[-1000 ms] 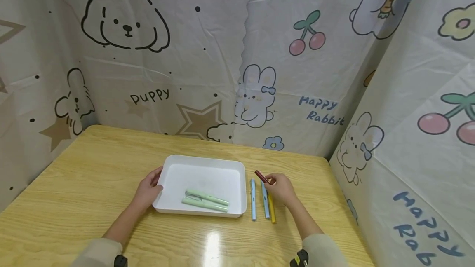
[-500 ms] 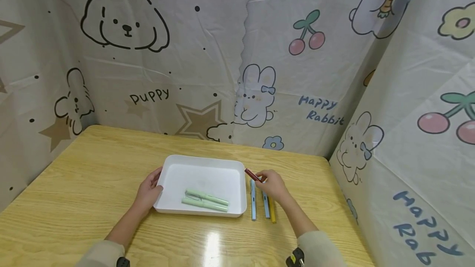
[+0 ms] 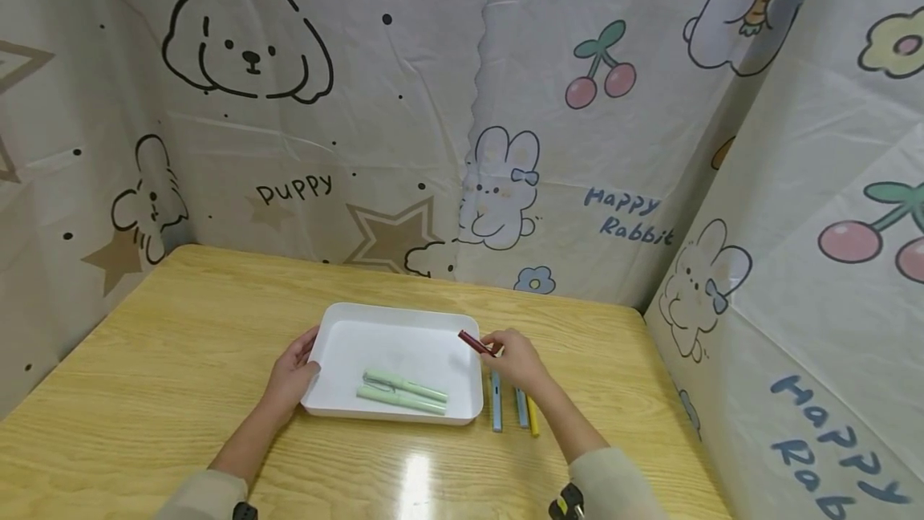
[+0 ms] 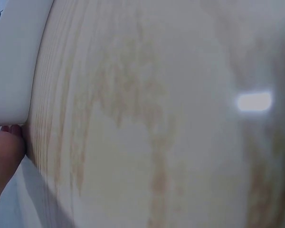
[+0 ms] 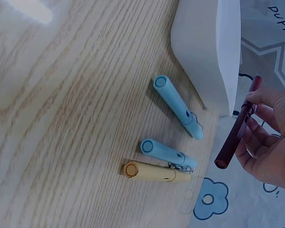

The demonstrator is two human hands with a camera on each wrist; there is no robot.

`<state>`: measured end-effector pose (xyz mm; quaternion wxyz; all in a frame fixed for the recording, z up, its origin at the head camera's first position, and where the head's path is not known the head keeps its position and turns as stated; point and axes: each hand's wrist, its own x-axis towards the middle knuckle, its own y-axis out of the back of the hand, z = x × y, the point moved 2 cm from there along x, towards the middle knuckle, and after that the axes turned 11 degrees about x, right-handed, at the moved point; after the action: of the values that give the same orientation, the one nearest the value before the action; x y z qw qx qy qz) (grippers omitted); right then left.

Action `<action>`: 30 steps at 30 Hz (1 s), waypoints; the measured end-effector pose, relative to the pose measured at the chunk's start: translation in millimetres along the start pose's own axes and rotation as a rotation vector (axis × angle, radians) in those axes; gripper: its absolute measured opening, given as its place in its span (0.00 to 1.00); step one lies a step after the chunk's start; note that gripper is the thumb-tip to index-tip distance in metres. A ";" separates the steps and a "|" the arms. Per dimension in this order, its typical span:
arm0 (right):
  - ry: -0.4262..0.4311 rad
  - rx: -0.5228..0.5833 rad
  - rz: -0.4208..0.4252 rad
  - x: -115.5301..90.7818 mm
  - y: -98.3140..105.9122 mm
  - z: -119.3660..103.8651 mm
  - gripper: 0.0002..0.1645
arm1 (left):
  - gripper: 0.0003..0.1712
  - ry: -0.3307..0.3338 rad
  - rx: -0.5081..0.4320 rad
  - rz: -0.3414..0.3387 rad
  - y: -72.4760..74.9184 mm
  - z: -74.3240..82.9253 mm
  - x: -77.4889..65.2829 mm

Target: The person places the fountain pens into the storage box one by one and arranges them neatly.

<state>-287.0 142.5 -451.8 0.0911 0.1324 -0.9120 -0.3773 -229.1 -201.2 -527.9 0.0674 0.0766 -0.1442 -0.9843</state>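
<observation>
Between thumb and fingers, my right hand [image 3: 518, 361] pinches a dark red pen [image 5: 237, 128], raised at the right rim of a white tray [image 3: 346, 412]. My left hand [image 3: 291, 371] grips the tray's left side, thumb at the rim; in the left wrist view only part of that hand [image 4: 4, 152] shows by the tray's corner. Inside the tray lie two light green pens, one [image 3: 404, 385] behind the other [image 3: 400, 400]. Right of the tray, two light blue pens [image 5: 175, 102] [image 5: 164, 153] and a yellow pen [image 5: 152, 172] lie on the table, partly under my right hand in the head view.
The wooden table [image 3: 180, 343] carries the tray near its middle. Printed cloth [image 3: 404, 103] hangs behind the table and along both sides. A bright light reflection shows on the table's front part.
My right hand has moved left with the dark red pen, from above the blue pens to the tray's right rim. The left hand stays on the tray.
</observation>
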 end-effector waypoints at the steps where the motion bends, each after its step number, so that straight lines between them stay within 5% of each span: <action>1: 0.004 0.001 -0.004 0.3 -0.9 -1.4 0.12 | 0.39 0.004 0.000 0.000 0.1 -0.3 0.1; 30: 0.132 -0.073 -0.156 14.9 -36.1 -40.7 0.13 | 0.42 0.001 -0.052 0.008 0.3 -3.2 -1.0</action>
<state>-284.1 86.3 -448.1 0.1260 0.2243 -0.8765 -0.4069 -227.6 -202.2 -530.7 0.0733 0.0746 -0.1186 -0.9874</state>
